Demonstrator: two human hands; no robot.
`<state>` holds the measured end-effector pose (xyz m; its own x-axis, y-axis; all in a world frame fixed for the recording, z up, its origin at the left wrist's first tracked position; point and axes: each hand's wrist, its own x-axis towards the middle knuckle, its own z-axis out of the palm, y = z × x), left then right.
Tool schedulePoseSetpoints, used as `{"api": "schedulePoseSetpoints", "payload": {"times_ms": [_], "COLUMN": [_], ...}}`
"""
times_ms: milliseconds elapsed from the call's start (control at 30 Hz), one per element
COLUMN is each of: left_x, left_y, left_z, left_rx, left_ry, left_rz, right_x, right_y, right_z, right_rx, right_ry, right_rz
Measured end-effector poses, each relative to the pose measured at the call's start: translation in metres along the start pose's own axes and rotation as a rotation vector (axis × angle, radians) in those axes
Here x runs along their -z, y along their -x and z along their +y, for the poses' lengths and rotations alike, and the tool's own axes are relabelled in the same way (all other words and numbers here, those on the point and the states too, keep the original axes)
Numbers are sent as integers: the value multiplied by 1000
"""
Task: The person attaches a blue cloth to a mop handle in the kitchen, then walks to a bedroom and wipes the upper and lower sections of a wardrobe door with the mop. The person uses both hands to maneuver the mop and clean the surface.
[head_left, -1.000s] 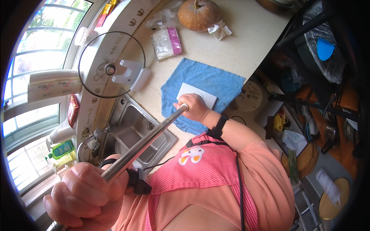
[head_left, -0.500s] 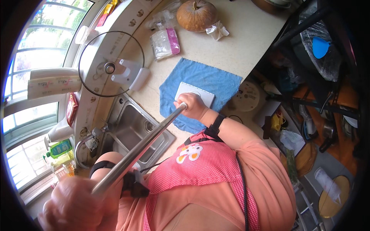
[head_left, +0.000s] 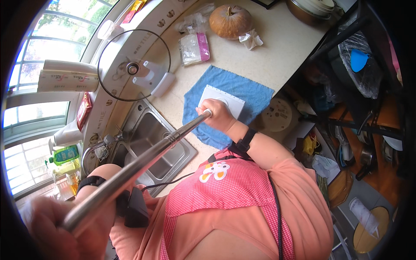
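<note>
A metal pole runs slantwise from the lower left to the middle of the view, with a collar part-way along it. My left hand, blurred by motion, is closed around its lower-left end. My right hand is closed around the other end, at a white flat rectangular plate. That plate lies on a blue cloth spread on the counter, partly covered by my right hand. How the pole joins the plate is hidden under my fingers.
A steel sink with a faucet is on the left. A glass lid leans near the window. A pumpkin, crumpled tissue and a plastic packet stand beyond the cloth. A dark shelf rack is at the right.
My left hand has moved farther to the lower left. The pole now shows a longer stretch, with a collar exposed. My right hand stays at the plate; the view has shifted slightly.
</note>
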<state>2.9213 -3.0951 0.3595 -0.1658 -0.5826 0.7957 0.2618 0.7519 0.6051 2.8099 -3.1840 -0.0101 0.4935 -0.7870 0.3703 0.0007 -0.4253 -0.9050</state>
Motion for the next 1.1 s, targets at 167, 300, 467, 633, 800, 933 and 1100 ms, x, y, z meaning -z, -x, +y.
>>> {"api": "schedulePoseSetpoints", "payload": {"times_ms": [167,300,467,633,800,933,1100], "left_x": [-14,-26,-33,-22,-13,-9,15], "left_y": [-2,-1,-6,-8,-9,-16,-18], "left_z": [3,-17,-36,-43,-51,-57,-52], "left_rx": [215,252,158,161,149,123,176], "left_ry": [-45,-44,-170,-71,-76,-848,-3], "left_rz": [140,134,318,210,209,200,28], "right_x": [-6,-6,-8,-7,-7,-8,-9], "right_y": [10,16,17,16,13,12,11], "right_z": [7,20,28,31,33,35,38], "right_rx": [0,-18,-69,-59,-81,-81,-53], "right_ry": [9,-9,-21,17,-32,7,16], "right_rz": [41,24,33,32,30,34,30]}}
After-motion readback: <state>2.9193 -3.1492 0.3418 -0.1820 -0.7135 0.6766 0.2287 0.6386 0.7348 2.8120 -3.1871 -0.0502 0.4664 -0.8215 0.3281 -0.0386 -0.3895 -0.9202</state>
